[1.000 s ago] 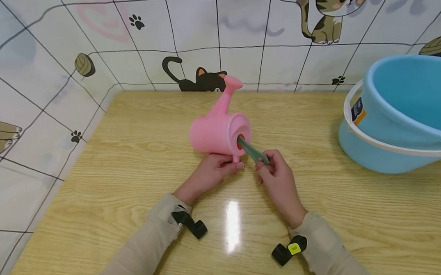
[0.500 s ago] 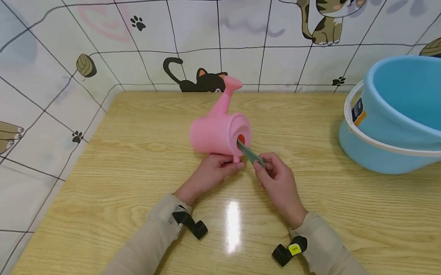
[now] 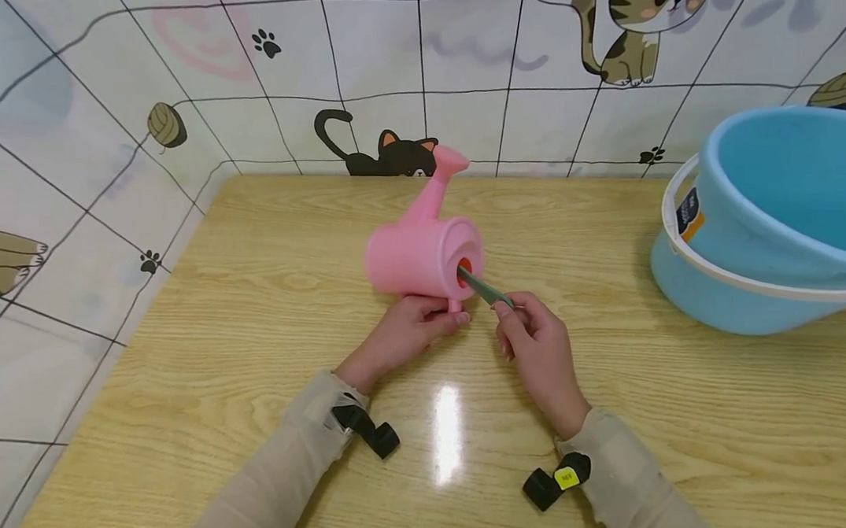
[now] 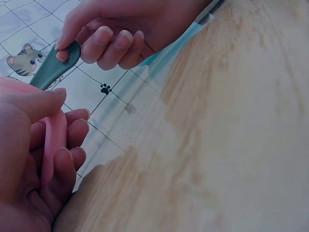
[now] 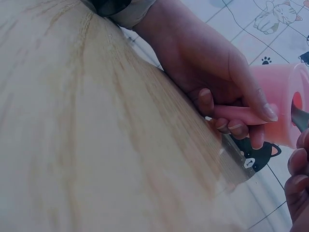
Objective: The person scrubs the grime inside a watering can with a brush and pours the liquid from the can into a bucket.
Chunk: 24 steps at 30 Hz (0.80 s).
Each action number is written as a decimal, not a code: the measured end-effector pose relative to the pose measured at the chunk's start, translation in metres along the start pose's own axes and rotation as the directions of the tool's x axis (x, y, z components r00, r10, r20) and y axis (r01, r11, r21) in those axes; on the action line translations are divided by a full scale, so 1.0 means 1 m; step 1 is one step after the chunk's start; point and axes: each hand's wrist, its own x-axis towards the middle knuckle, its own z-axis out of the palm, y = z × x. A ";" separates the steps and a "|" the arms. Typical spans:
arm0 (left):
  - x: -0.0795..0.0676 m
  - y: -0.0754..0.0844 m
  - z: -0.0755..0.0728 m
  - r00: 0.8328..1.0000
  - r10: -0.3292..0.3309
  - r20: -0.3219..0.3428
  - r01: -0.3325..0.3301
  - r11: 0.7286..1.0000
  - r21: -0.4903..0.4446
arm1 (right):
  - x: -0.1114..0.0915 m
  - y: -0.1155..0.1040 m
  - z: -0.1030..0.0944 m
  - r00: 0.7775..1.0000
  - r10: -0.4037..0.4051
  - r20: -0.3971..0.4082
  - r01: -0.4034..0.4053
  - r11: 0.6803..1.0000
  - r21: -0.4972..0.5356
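Observation:
A pink watering can (image 3: 411,257) lies tipped on its side in the head view, spout toward the wall and round opening facing right. My left hand (image 3: 404,328) grips its handle (image 5: 239,114), fingers curled round it in the right wrist view. Between thumb and fingers, my right hand (image 3: 541,349) pinches the broad end of a green utensil (image 4: 54,65). Its narrower part goes into the can's opening, where something red-orange (image 3: 465,264) shows. The utensil's far end is hidden inside, so its kind cannot be told.
Light blue buckets (image 3: 740,309), one seemingly inside the other, stand at the right with a white bail handle. The wooden table (image 3: 266,289) meets a cat-patterned wall covering (image 3: 464,124) at the back and left.
My right hand first pushes the green utensil slightly left and deeper, then shifts back right with it. The utensil's angle changes a little. The left hand and watering can stay nearly still.

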 end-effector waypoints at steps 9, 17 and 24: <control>0.002 -0.006 0.002 1.000 0.009 -0.001 -0.009 1.000 -0.007 | 0.010 0.027 -0.004 0.984 0.175 0.031 -0.175 0.924 0.341; 0.002 -0.004 0.002 1.000 0.006 0.002 -0.006 1.000 -0.013 | 0.011 0.027 -0.006 0.979 0.205 0.019 -0.196 0.900 0.389; 0.003 -0.004 0.003 1.000 0.001 0.001 -0.001 1.000 -0.011 | 0.012 0.029 -0.005 0.976 0.218 -0.001 -0.204 0.915 0.347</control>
